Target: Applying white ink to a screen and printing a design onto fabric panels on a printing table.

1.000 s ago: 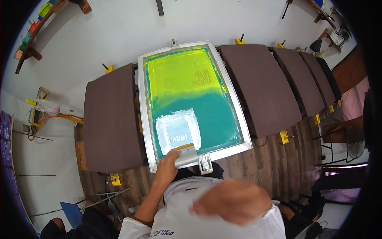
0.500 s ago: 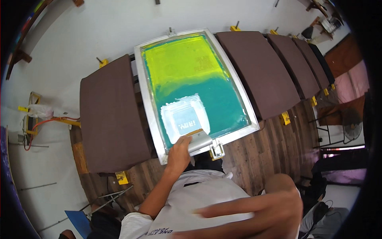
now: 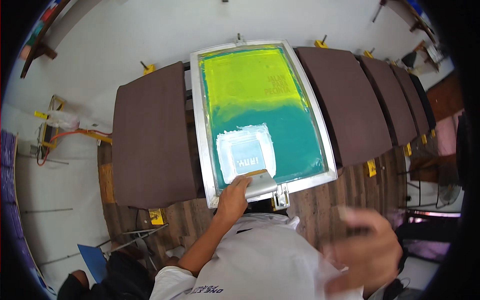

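My left hand (image 3: 234,199) is closed around a squeegee (image 3: 262,186) with a silver metal body and a tan edge. The squeegee lies low at the near end of a screen-printing frame (image 3: 202,145). White ink (image 3: 272,155) rings a pale square of lettering just beyond it on the teal mesh (image 3: 295,135). Yellow-green colour (image 3: 240,75) covers the mesh's far half. Off to the right, above the floor, my right hand (image 3: 370,247) is blurred by motion. Its thumb and fingers look spread, and nothing shows in it.
Brown-covered boards stand left (image 3: 152,140) and right (image 3: 350,110) of the frame, with several more further right. A metal clamp (image 3: 282,197) sits at the frame's near edge. Yellow brackets (image 3: 156,216) stick out under the boards. A blue panel (image 3: 92,262) is at lower left.
My right hand has swung from across my shirt out to the right. My left hand keeps hold of the squeegee at the frame's near end. The whole view has shifted slightly.
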### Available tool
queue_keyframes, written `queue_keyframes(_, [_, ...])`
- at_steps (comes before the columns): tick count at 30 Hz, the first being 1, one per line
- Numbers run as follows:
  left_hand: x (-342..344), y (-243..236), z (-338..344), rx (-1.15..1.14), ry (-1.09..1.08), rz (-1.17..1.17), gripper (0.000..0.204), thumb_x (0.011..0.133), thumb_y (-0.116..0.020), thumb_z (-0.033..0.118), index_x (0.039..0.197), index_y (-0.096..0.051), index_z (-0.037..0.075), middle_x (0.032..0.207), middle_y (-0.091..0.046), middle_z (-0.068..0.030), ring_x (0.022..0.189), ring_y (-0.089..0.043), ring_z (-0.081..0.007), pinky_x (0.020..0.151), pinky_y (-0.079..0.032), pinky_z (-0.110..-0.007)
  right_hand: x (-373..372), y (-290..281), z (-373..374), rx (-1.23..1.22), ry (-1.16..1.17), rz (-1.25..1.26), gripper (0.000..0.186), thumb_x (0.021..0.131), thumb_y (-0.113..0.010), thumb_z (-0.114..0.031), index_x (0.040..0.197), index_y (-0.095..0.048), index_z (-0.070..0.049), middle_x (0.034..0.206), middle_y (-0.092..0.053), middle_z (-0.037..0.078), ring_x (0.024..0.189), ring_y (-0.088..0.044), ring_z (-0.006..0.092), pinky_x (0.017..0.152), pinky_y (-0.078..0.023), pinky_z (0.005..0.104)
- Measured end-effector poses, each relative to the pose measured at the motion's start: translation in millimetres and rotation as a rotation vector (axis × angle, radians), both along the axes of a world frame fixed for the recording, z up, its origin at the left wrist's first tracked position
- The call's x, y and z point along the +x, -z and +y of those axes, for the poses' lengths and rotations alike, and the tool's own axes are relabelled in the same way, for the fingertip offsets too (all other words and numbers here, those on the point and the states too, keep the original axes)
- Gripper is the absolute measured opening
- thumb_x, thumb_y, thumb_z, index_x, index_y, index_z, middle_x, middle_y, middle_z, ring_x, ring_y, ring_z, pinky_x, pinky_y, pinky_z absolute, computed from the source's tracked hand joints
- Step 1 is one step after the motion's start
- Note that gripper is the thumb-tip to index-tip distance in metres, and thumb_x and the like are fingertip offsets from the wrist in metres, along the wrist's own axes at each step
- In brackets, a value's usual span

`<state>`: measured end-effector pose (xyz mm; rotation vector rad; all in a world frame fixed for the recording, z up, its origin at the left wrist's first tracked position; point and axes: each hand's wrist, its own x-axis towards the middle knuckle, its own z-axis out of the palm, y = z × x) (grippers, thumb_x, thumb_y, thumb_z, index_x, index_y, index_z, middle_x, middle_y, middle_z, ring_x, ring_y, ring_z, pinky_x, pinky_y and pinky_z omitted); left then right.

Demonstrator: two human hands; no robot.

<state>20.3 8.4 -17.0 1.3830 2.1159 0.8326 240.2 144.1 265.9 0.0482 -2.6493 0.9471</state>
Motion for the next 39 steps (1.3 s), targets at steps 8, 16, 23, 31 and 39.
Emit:
queue_keyframes(8, [8.5,-11.1,13.7,0.018,0.054,-0.006,0.050,0.069,-0.059,-0.016,0.116,-0.063,-0.001,0.122,-0.062,-0.0193,0.106,-0.063,-0.0404,0.090,-0.052,-0.046,-68.1,224.0,-1.5,0.170,0.375,-0.459,0.074,0.072,-0.074,-0.009,0.141,-0.048,-0.005,0.144,-0.048,0.018,0.132,-0.045,0.0394,0.108,-0.039,0.0502])
queue_keyframes(16, [0.2,-16.1,16.0,-0.021,0.090,-0.051,0.047,0.071,-0.060,-0.011,0.115,-0.067,0.002,0.110,-0.068,-0.0205,0.097,-0.065,-0.0405,0.087,-0.053,-0.046,-87.0,262.2,3.6,0.014,0.314,-0.597,0.032,0.070,-0.070,0.000,0.101,-0.067,-0.002,0.102,-0.065,0.017,0.099,-0.064,0.0357,0.081,-0.056,0.0442])
queue_keyframes(23, [-18.1,-44.3,45.4,-0.113,0.064,-0.117,0.046,0.072,-0.057,-0.010,0.114,-0.069,0.005,0.103,-0.069,-0.0211,0.098,-0.066,-0.0388,0.087,-0.052,-0.042,-103.7,235.0,35.6,-0.023,0.323,-0.630,0.031,0.070,-0.065,0.001,0.100,-0.069,-0.004,0.097,-0.067,0.017,0.093,-0.066,0.0370,0.081,-0.055,0.0463])
queue_keyframes(31, [-42.8,19.6,50.2,0.139,0.152,0.056,0.070,0.065,-0.060,-0.019,0.130,-0.060,0.007,0.140,-0.056,-0.0123,0.135,-0.048,-0.0293,0.115,-0.030,-0.054,-130.1,279.1,9.3,0.538,0.572,-0.392,0.026,0.079,-0.061,-0.007,0.103,-0.060,0.001,0.104,-0.059,0.016,0.103,-0.060,0.0308,0.074,-0.055,0.0363])
queue_keyframes(39, [-25.0,2.3,9.8,0.039,0.089,0.120,0.069,0.065,-0.061,-0.018,0.130,-0.060,0.005,0.137,-0.057,-0.0145,0.135,-0.048,-0.0289,0.115,-0.029,-0.050,-114.3,281.6,-11.3,0.232,0.339,-0.506,0.042,0.081,-0.058,-0.007,0.122,-0.056,0.002,0.126,-0.056,0.019,0.119,-0.054,0.0342,0.093,-0.049,0.0430])
